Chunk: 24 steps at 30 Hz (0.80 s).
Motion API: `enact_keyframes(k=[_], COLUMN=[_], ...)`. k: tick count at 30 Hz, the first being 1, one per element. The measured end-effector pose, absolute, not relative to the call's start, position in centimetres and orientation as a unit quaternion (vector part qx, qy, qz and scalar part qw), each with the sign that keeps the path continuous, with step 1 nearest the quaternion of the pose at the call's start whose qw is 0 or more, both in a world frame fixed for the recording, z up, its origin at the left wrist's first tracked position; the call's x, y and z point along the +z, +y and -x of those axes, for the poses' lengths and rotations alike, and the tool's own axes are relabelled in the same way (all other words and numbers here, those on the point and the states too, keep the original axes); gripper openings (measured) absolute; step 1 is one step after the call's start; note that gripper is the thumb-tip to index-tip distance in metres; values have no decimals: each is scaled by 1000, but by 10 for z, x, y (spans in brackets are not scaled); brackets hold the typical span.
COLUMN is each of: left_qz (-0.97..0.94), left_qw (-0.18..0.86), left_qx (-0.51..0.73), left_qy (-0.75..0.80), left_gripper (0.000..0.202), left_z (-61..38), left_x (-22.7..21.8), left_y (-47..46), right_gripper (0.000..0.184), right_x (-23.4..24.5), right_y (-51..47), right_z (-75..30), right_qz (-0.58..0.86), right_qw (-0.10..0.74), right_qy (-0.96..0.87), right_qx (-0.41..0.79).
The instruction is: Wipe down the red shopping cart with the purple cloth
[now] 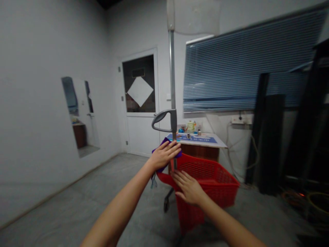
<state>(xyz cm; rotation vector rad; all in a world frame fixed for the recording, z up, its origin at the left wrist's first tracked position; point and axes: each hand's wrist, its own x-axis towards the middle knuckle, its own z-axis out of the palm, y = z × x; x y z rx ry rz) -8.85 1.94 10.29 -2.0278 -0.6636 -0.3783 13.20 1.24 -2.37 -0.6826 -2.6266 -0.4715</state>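
Note:
A purple cloth lies under my left hand, which presses it against the metal pole with the fingers stretched across. My right hand lies flat, fingers extended, on the near rim of the red shopping cart basket, just right of the pole's foot. Above my left hand a grey loop handle is fixed to the pole. At the top the pole carries a pale, translucent panel. What is beneath my right palm is hidden.
Behind the cart stands a table with a teapot and small items on it. A white door is at the back, a mirror on the left wall. Dark upright panels and cables stand to the right. One cart wheel shows.

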Motion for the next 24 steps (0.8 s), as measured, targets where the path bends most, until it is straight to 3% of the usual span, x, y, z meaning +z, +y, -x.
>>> enact_keyframes(k=[6,13,24], left_qz=[851,823,829], left_qw=[461,452,451], left_qx=[-115,-194,-173], left_qy=[-222,-283,-280], left_gripper=[48,47,42], left_z=[89,81,77], left_x=[92,115,94], left_y=[22,27,26], right_gripper=[77,78,81], right_x=[-25,-23,-24], right_y=[11,6,5], right_z=[-129,-130,-128], right_qz=[264,267,271], right_qw=[185,177,185], right_qy=[-937,-941,-938], right_qx=[-134,-108,-110])
